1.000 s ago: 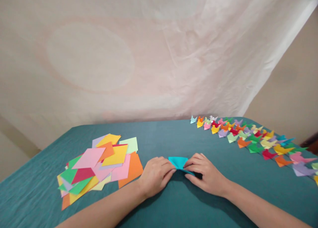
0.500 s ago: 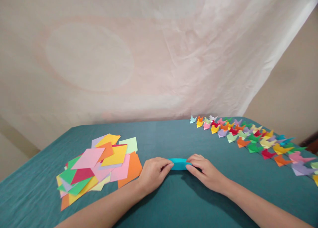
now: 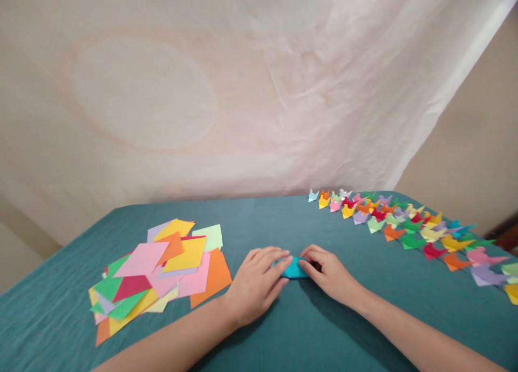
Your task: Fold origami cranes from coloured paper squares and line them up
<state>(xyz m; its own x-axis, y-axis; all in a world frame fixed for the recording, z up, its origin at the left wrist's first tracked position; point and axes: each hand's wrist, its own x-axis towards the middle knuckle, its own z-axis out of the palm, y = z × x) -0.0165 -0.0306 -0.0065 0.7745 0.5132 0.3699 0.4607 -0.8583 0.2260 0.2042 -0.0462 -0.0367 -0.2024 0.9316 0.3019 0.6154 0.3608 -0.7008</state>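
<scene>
A small folded sheet of blue paper (image 3: 297, 269) lies low over the cloth in front of me. My right hand (image 3: 327, 272) pinches its right end between thumb and curled fingers. Over its left end rests my left hand (image 3: 261, 283), fingers stretched out and somewhat apart, the tips touching the paper. Those fingers cover part of the paper, so its full shape is hidden.
A loose pile of coloured paper squares (image 3: 140, 285) lies to the left. Rows of small folded paper birds (image 3: 413, 226) in many colours stand at the right. Everything is on a dark green tablecloth (image 3: 259, 221); a pale sheet (image 3: 243, 118) hangs behind.
My left hand has gone from pinching the paper's left end to lying over it with stretched fingers. The blue paper now looks more folded, with an angled edge. My right hand still pinches its end.
</scene>
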